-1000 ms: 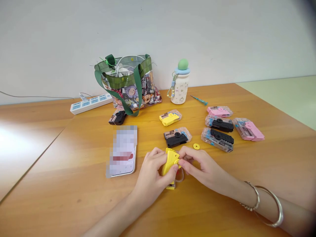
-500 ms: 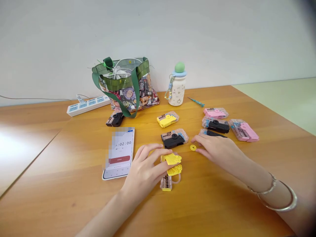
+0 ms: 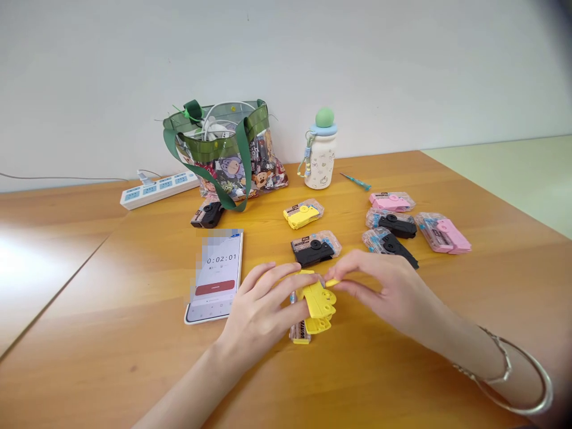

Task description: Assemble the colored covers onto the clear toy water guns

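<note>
The left hand [image 3: 261, 313] grips a flat yellow toy [image 3: 318, 301] over a clear pack [image 3: 299, 328]. The right hand [image 3: 379, 292] pinches a small yellow piece [image 3: 332, 283].

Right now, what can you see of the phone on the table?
The smartphone lies flat on the wooden table, screen up and angled slightly, with a thin pale edge. Its screen shows 0:02:01 above a red button; the top is pixelated. Nothing rests on it. The person's left hand is beside it, apparently not touching.
</note>
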Motion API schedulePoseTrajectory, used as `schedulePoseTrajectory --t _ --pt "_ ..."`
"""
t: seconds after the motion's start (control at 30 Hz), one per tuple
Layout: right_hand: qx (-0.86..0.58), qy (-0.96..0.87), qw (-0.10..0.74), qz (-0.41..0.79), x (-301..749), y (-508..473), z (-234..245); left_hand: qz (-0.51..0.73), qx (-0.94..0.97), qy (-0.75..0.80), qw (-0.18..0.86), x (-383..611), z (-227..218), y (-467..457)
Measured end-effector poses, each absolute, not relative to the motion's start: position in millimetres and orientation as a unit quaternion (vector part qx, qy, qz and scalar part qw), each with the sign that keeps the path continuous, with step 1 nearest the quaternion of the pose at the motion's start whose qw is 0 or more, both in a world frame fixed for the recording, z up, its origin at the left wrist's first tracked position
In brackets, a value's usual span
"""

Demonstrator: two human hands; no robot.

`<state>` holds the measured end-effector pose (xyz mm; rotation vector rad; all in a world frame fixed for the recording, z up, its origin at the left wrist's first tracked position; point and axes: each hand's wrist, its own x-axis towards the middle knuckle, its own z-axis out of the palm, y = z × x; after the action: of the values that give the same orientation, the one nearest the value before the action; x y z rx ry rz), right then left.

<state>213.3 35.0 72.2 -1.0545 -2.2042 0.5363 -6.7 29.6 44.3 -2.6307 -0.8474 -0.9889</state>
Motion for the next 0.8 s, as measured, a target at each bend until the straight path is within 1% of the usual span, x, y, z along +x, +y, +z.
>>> schedulePoseTrajectory --t 0.17,0.43,0.67,0.8 --pt "-0.353 -0.850 0.350 0.175 207 25 65 -0.332 -0.886 -0.298 0.122 -8 44 29" --pt "-0.333 -0.864 0.341 0.161 211 30 65 -0.336 -0.879 -0.312 0.128 -8 42 28" --pt "-0.267 -0.900 0.345 0.011 207 23 66 -0.356 -0.882 -0.284 0.120 -5 45 25" --pt "-0.232 -0.909 0.343 -0.041 208 19 70 -0.378 -0.884 -0.261 0.084 0 48 22"
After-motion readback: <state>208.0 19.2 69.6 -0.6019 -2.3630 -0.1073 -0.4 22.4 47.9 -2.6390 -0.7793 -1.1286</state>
